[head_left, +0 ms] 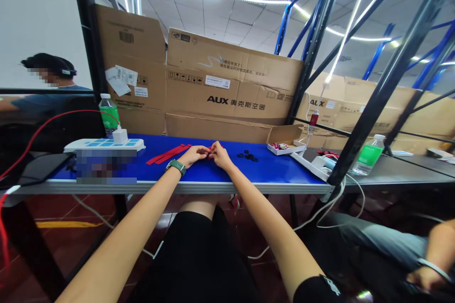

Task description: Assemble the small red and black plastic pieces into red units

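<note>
Small item (212, 151), mostly hidden and impossible to identify, pinched between the fingertips of both hands, above the middle of the blue surface (163, 175); further left, white power strip (104, 144); red strips (168, 153) just beside left hand (193, 155), green-strapped wristwatch (176, 166) on that wrist; right hand (221, 156) close against it; small black rings (248, 155) loosely clustered just right of it; open cardboard box (284, 139) well beyond

Got my left hand (194, 155), my right hand (221, 156), 1 watch (176, 166), 2 water bottles (109, 116), 1 power strip (104, 145), 1 charger (120, 136), at least 2 red strips (168, 154), black rings (248, 155) too small to count
</note>
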Demonstrator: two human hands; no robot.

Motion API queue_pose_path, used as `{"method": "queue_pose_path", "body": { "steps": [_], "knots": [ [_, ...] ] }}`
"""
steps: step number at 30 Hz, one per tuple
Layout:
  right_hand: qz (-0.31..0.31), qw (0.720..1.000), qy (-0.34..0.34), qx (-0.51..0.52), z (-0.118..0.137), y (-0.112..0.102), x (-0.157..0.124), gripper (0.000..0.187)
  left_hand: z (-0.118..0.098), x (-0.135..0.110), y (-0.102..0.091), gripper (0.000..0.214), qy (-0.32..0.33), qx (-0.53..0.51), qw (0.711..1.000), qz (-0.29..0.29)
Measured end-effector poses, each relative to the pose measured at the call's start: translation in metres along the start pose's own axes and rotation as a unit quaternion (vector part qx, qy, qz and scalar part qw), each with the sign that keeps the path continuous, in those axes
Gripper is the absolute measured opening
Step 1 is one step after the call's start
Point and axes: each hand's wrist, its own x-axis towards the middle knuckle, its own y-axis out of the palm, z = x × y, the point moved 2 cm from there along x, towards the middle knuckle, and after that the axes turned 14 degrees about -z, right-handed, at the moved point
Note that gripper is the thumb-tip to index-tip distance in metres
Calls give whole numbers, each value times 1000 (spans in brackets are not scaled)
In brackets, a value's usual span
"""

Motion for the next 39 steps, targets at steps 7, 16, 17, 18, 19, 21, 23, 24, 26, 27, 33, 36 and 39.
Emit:
{"method": "queue_pose_path", "body": {
  "steps": [7,16,17,18,19,21,23,24,26,27,33,36,39],
  "knots": [
    [-2,999,30,-23,-6,4,-1,34,-4,-3,5,29,28,49,998,10],
    [-2,996,90,3,-1,-6,-2,37,7,2,3,40,-2,27,1000,9],
    [-4,996,88,1,0,-7,-2,36,7,2,4,43,1,30,999,16],
    [-7,996,86,-2,2,-9,-2,34,6,3,3,45,3,33,999,18],
    [-12,996,85,-5,3,-10,-3,32,6,3,3,47,4,36,999,16],
    [-22,996,82,-8,6,-12,-3,29,5,3,2,48,7,36,999,6],
    [-27,997,77,1,8,-12,-3,26,5,3,1,48,10,29,1000,0],
    [-26,997,73,9,8,-12,-2,23,5,3,0,47,10,27,1000,0],
    [-27,998,53,20,9,-12,-1,20,5,4,-1,43,9,29,999,-13],
    [-31,999,32,18,9,-12,0,22,5,4,-1,41,13,31,999,-26],
    [-5,990,-133,-43,8,-7,1,34,3,5,-1,26,21,28,996,-77],
    [26,983,-165,-72,9,-4,0,28,2,4,-1,21,-7,21,995,-98],
    [39,976,-181,-117,12,-3,-1,30,0,5,-2,18,5,26,990,-135]
  ]
}}
